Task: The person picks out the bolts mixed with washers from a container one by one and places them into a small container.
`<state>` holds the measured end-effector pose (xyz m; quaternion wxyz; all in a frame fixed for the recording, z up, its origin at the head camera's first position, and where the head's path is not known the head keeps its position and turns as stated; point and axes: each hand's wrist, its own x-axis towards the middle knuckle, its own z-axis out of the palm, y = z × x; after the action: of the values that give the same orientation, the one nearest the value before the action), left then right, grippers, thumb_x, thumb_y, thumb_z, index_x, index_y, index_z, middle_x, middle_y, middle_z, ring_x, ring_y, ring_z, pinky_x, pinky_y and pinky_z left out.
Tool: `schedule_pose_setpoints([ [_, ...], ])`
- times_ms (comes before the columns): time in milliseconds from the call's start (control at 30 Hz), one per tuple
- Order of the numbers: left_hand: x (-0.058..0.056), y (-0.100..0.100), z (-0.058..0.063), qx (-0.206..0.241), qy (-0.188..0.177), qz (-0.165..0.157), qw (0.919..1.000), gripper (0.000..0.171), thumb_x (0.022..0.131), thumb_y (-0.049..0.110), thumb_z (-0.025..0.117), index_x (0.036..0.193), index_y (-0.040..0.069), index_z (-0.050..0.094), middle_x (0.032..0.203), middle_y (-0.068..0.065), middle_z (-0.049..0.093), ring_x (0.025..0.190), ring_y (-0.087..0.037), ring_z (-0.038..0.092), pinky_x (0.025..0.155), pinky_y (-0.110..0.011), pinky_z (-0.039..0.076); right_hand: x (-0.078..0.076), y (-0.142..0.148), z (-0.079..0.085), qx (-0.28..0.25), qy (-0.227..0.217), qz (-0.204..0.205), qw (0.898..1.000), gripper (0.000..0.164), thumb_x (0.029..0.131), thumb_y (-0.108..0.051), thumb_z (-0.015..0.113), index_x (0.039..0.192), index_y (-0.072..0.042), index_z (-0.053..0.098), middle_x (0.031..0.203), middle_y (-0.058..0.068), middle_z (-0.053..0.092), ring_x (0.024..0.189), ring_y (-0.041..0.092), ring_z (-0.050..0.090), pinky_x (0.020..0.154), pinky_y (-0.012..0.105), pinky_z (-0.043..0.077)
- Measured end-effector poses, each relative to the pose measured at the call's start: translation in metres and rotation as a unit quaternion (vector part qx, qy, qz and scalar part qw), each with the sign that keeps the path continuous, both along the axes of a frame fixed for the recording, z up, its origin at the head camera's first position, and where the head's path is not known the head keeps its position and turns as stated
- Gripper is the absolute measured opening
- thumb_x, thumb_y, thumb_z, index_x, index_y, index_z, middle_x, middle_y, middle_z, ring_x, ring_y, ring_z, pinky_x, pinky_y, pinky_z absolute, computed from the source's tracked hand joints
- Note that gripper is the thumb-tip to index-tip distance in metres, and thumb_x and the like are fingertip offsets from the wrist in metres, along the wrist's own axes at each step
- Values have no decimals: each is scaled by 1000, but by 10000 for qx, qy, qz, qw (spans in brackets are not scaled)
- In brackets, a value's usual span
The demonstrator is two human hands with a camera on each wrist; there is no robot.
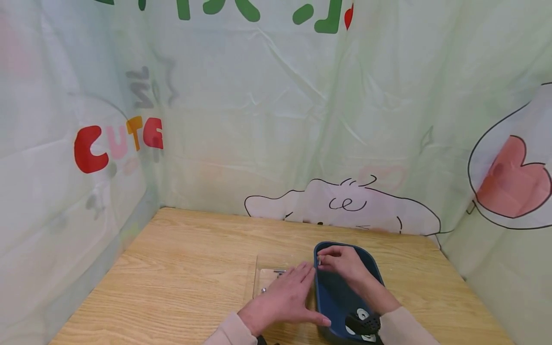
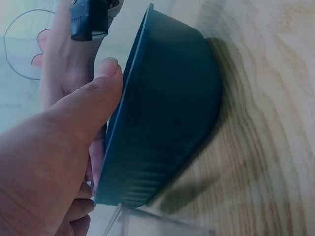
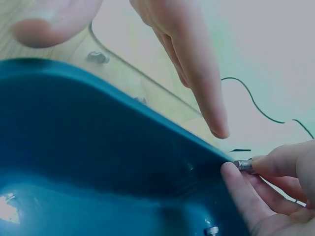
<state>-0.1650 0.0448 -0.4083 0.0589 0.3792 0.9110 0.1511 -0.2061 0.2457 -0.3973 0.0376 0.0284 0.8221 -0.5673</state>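
Note:
My right hand [image 1: 347, 266] pinches a small silver metal cylinder [image 3: 243, 165] between thumb and fingertips, at the far left corner of a dark blue plastic bin [image 1: 334, 292]. My left hand [image 1: 289, 297] lies along the bin's left side with its fingers extended. Its thumb [image 2: 106, 81] reaches to the bin's rim, though firm contact is hard to judge. Under and beside the left hand is a clear shallow tray [image 1: 257, 273] with several small metal pieces [image 1: 279, 272]. Inside the bin sits another small metal piece [image 3: 211, 230].
The bin and tray stand side by side on a wooden table [image 1: 185, 268]. A printed curtain [image 1: 215, 120] hangs behind the table and at both sides. A black wrist device [image 1: 364, 323] with white round marks is on the right wrist, over the bin's near end.

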Motion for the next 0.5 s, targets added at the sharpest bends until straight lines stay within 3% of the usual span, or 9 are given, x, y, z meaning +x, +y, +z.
schedule_pose_setpoints([
  [233,0,-7,4,-46,276,277,9992,113,78,83,53,157,7,25,165,-5,23,154,-21,20,123,-40,27,0,2,9,-171,38,180,9997,27,97,-6,61,117,11,64,115,23,67,96,27,73,88,37,60],
  [500,-5,-24,8,112,192,440,9988,113,78,80,57,157,6,25,166,-7,21,154,-21,18,124,-41,24,1,1,17,-208,103,437,9988,30,99,-9,59,122,11,62,120,24,63,100,26,72,90,35,59],
])
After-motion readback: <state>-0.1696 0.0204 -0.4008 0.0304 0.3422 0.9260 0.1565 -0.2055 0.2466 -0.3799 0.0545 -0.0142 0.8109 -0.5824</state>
